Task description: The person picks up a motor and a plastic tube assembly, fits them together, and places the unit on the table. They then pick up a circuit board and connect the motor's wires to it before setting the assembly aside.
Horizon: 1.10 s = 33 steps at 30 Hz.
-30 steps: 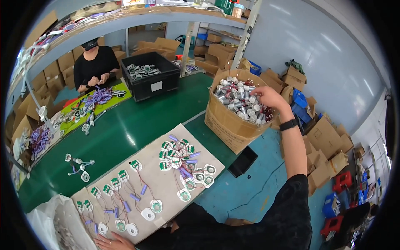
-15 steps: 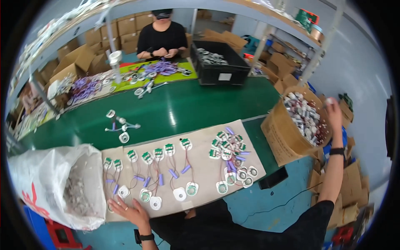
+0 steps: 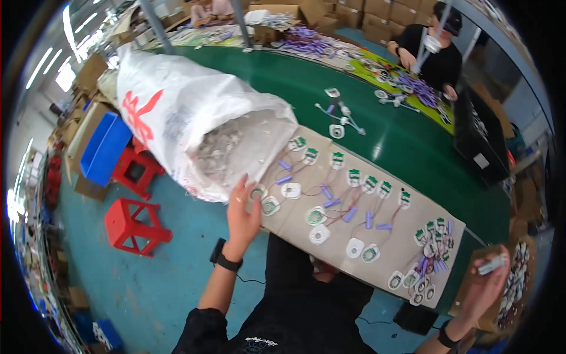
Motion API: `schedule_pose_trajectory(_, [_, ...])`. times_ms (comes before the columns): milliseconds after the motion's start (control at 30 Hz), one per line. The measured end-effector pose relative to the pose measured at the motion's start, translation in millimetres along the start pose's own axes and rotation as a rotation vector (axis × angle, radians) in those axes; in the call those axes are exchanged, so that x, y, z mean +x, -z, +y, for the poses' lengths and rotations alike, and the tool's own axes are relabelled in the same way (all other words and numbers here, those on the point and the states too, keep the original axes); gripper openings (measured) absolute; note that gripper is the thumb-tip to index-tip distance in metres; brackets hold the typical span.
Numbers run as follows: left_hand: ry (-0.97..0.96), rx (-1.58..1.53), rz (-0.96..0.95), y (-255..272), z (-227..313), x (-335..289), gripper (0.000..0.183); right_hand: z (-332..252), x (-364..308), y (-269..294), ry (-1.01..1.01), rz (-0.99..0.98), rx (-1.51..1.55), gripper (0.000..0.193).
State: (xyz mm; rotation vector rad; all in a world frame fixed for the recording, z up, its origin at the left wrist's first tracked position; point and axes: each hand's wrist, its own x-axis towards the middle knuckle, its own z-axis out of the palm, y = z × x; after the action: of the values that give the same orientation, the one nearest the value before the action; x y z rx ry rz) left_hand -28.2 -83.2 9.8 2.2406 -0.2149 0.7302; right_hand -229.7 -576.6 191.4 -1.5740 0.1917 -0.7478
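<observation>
Two red stools (image 3: 122, 218) stand near the green table (image 3: 386, 152), right grip (image 3: 487, 290) holding a cylinder (image 3: 492, 265), left grip (image 3: 243, 217) wide.

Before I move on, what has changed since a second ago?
The right hand has come out of the carton, leftward toward the board, and now holds a grey cylinder. The view has swung left, bringing more of the white sack into frame. The co-worker's hands, together before, are apart. The left hand remains at the board's left end; the wired pieces look unmoved.
</observation>
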Motion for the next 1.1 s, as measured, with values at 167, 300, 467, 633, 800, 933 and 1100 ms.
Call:
schedule_pose_trajectory(167, [0.028,0.282,-0.032,56.3,-90.3,65.7,0.035,38.4,0.0,-81.4,-0.226,-0.100,0.068,0.051])
schedule_pose_trajectory(300, [0.033,0.319,-0.177,46.3,-132.0,118.4,0.035,26.9,-1.6,-94.5,-0.191,-0.189,0.031,0.066])
schedule_pose_trajectory(467, [0.095,0.448,-0.365,-18.7,-138.6,155.6,0.037,9.1,-18.0,-43.6,-0.221,-0.172,-0.218,0.058])
schedule_pose_trajectory(633, [0.060,0.706,-0.364,-13.1,-167.8,150.6,0.041,7.6,-33.1,-36.7,-0.277,-0.149,-0.169,0.057])
schedule_pose_trajectory(800, [0.102,0.668,-0.446,-18.2,-148.1,165.6,0.045,2.4,-42.4,-24.7,-0.273,-0.127,-0.138,0.054])
schedule_pose_trajectory(933, [-0.027,0.431,-0.309,-5.9,-140.7,159.9,0.043,9.7,-44.1,-22.2,-0.295,-0.148,-0.109,0.053])
schedule_pose_trajectory(1100, [0.194,-0.022,-0.223,16.1,-112.2,147.5,0.039,20.1,-40.8,-31.7,-0.293,-0.158,-0.067,0.054])
